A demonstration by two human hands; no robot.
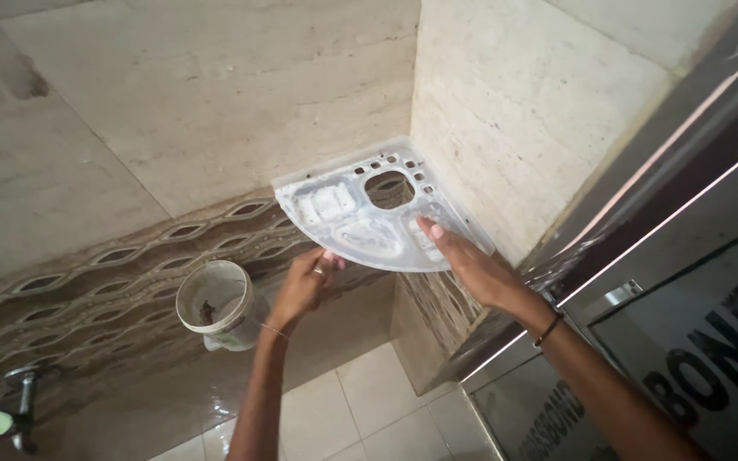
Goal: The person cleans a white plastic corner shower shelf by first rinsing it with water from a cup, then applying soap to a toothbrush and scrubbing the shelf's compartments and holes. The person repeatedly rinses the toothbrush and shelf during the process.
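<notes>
Your left hand pinches the white corner shelf's front edge (fingers curled); your right hand lies flat and open on it.

Far corner: filled by the white plastic corner shelf, tight against both tiled walls.
Under the shelf: open air down to the floor tiles.
Left: a white bucket and a tap stand near the wall.
Right: a steel-framed door closes that side.
</notes>
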